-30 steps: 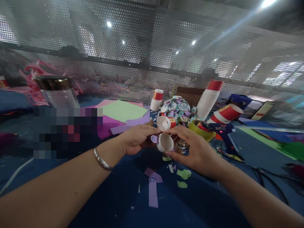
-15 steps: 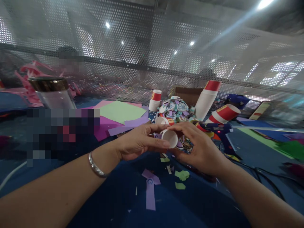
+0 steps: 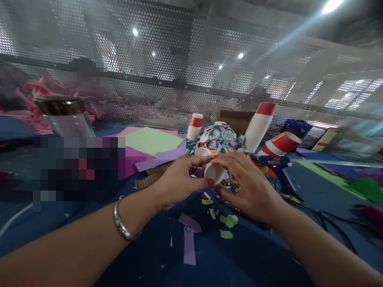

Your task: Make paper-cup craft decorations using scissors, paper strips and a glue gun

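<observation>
Between both hands, above the blue table, is a small, shallow white paper cup bottom [image 3: 214,173], its round inner face toward me. My left hand [image 3: 178,181] grips its left side, thumb at the lower edge and fingers along the top. From the right, my right hand [image 3: 249,185] curls its fingertips round the top and right rim. Just behind stands an open paper cup [image 3: 203,152], partly covered by the fingers. Farther back is a heap of decorated paper discs [image 3: 221,135]. Purple paper strips [image 3: 189,244] and green scraps [image 3: 229,221] lie nearer to me.
A blue glue gun [image 3: 278,167] with a red light stands by my right hand, its black cable [image 3: 324,219] trailing right. Cup stacks [image 3: 259,127] lean behind. Coloured sheets [image 3: 152,140], corrugated cardboard [image 3: 152,175] and a lidded jar [image 3: 64,117] are on the left.
My left hand and wrist have turned and dropped slightly, uncovering the corrugated cardboard behind. The cup bottom has shifted very slightly and stays between both hands.
</observation>
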Action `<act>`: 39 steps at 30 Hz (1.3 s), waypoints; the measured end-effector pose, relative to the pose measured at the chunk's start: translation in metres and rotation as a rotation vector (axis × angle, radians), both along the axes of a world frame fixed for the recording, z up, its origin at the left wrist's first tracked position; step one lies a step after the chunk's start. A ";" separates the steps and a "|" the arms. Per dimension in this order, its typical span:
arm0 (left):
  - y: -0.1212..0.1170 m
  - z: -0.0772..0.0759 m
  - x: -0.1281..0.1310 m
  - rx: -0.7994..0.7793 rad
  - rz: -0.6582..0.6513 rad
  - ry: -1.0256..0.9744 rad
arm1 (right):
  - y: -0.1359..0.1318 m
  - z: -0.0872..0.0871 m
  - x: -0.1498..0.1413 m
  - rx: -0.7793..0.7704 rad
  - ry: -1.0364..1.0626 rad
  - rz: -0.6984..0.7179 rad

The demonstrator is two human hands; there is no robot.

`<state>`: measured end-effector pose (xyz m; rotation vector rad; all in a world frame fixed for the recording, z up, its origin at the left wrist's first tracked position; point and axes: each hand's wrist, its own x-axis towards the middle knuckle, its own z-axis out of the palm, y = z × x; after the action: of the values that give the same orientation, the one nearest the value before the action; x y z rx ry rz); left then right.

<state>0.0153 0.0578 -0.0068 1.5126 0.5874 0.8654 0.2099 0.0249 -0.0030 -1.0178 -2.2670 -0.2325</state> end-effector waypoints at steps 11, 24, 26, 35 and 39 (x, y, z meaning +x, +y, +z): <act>-0.005 -0.001 0.003 0.222 0.228 0.203 | -0.002 -0.002 -0.004 0.045 -0.033 0.003; -0.005 -0.004 0.004 0.301 0.330 0.237 | -0.001 -0.001 -0.005 0.033 0.120 -0.020; -0.005 -0.005 0.005 0.295 0.332 0.232 | -0.001 0.000 -0.006 0.037 0.170 -0.039; -0.008 -0.008 0.008 0.363 0.376 0.245 | -0.005 0.000 -0.013 0.061 0.262 -0.065; -0.013 -0.004 0.009 0.442 0.466 0.297 | -0.005 0.000 -0.014 0.069 0.281 -0.068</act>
<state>0.0245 0.0446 -0.0111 1.9631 1.0449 1.1903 0.1962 0.0194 -0.0033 -1.0234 -1.9617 -0.1829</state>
